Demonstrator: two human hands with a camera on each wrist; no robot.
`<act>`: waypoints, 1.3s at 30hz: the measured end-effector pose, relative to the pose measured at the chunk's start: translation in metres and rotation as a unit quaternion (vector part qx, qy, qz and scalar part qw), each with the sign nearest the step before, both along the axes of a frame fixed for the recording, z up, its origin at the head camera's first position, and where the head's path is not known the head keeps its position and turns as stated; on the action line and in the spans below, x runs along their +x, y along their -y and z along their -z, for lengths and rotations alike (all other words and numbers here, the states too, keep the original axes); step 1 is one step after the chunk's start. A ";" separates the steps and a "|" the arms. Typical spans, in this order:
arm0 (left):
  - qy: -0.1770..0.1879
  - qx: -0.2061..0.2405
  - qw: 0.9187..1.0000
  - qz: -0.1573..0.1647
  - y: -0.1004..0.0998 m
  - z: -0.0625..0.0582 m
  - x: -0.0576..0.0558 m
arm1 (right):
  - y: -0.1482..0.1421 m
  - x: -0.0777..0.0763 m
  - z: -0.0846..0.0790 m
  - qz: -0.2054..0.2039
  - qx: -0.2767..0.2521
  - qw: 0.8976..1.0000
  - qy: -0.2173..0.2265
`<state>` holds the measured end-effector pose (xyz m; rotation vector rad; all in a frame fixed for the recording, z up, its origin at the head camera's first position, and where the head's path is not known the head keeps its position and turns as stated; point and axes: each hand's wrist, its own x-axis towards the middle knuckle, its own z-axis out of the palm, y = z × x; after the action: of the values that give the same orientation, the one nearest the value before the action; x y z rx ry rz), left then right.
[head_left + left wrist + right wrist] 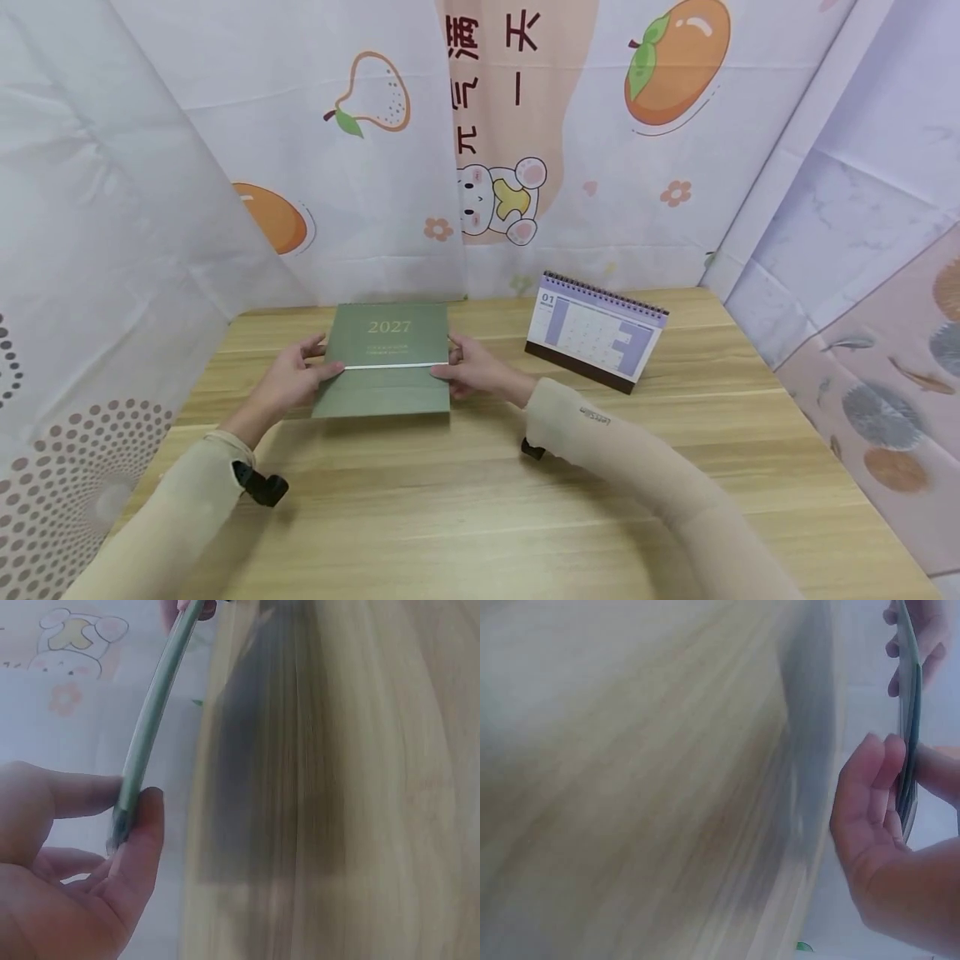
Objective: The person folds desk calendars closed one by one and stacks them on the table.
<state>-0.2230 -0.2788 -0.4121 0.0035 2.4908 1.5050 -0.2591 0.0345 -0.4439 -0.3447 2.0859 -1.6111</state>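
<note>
A green calendar (388, 333) with "2027" on its front is held up off the table by both hands, its shadow falling on the wood beneath. Across its front runs a thin white line. My left hand (291, 377) pinches its left edge, thumb on the front and fingers behind. On the opposite edge, my right hand (480, 367) has the same kind of grip. In the left wrist view, the calendar (154, 712) is seen edge-on between thumb and fingers. The right wrist view shows the calendar (909, 697) as a thin stack, partly covered by the right hand.
A white and purple desk calendar (596, 329) with a spiral top and dark base stands to the right of the right hand. The wooden table (420, 517) ends at a printed cloth backdrop (375, 208). More cloth hangs at both sides.
</note>
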 end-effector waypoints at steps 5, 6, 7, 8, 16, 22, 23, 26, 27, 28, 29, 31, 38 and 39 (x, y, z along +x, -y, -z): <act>0.015 -0.009 1.000 0.003 0.007 0.002 -0.008 | 0.015 -0.007 0.001 0.003 0.028 0.999 -0.029; 0.013 -0.017 1.000 0.004 0.009 0.003 -0.011 | 0.018 -0.009 0.000 0.004 0.033 0.999 -0.029; 0.011 -0.026 1.000 0.006 0.010 0.003 -0.013 | 0.021 -0.011 0.000 0.005 0.035 0.999 -0.028; 0.013 -0.035 0.999 0.004 0.012 0.003 -0.016 | 0.023 -0.013 -0.001 0.005 0.039 0.999 -0.027; 0.021 -0.111 0.994 0.008 0.017 0.006 -0.030 | 0.031 -0.028 -0.005 0.002 0.075 0.997 -0.017; 0.016 -0.135 0.991 0.017 0.013 0.008 -0.032 | 0.029 -0.029 -0.006 -0.001 0.122 0.992 -0.027; 0.015 -0.133 0.991 0.018 0.012 0.008 -0.031 | 0.029 -0.028 -0.006 -0.003 0.129 0.991 -0.029; 0.011 -0.136 0.990 0.020 0.011 0.010 -0.029 | 0.030 -0.027 -0.005 -0.011 0.144 0.989 -0.033; 0.009 -0.139 0.990 0.022 0.011 0.010 -0.028 | 0.030 -0.027 -0.005 -0.015 0.148 0.988 -0.033; 0.008 -0.141 0.990 0.023 0.010 0.011 -0.027 | 0.031 -0.027 -0.004 -0.018 0.152 0.988 -0.034; 0.006 -0.145 0.989 0.023 0.010 0.012 -0.026 | 0.031 -0.026 -0.004 -0.021 0.157 0.987 -0.035; 0.006 -0.152 0.988 0.023 0.009 0.013 -0.025 | 0.032 -0.026 -0.003 -0.025 0.161 0.986 -0.036; -0.011 -0.180 0.983 0.030 0.003 0.018 -0.022 | 0.030 -0.024 0.000 -0.030 0.168 0.984 -0.046; -0.014 -0.183 0.982 0.031 0.003 0.019 -0.022 | 0.029 -0.024 0.001 -0.032 0.173 0.983 -0.049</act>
<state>-0.2450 -0.2818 -0.4314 0.0393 2.7232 1.0099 -0.2836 0.0052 -0.4452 -0.3701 2.3522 -1.1858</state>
